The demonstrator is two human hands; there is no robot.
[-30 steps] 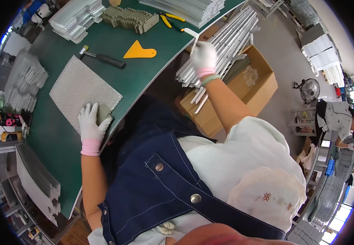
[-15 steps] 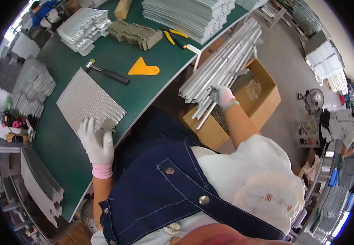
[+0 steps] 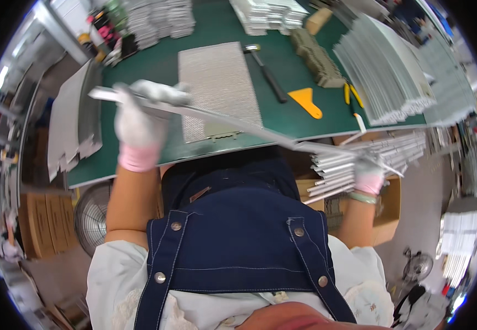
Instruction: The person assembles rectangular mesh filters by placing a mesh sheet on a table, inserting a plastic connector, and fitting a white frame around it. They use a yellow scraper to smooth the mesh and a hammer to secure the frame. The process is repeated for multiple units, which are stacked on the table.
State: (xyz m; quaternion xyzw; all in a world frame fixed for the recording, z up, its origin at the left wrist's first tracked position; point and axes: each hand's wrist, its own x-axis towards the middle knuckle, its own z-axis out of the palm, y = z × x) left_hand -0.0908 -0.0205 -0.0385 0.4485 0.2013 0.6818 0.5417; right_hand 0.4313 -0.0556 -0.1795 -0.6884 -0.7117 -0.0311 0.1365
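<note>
A long thin metal strip (image 3: 238, 125), silvery and slightly blurred, slants across in front of me, above the table's near edge. Gloved in white with a pink cuff, my left hand (image 3: 142, 121) is closed around its left end. Lower down on the right, my right hand (image 3: 369, 173), gloved likewise, is closed at the strip's other end, over a bundle of similar metal strips (image 3: 337, 179). A silvery textured panel (image 3: 216, 71) lies flat on the green table (image 3: 167, 60) beyond the strip. At its near edge rests a small flat plate (image 3: 223, 131), partly covered by the strip.
A black-handled hammer (image 3: 271, 80), a yellow scraper (image 3: 305, 103) and yellow-handled pliers (image 3: 353, 98) lie right of the panel. Stacked metal sheets (image 3: 384, 71) stand at the right, more sheets (image 3: 76, 118) at the left. A cardboard box (image 3: 390, 212) sits below the bundle.
My left hand has risen off the panel and now grips a metal strip. The strip has come out of the bundle and spans both hands. My view has turned left.
</note>
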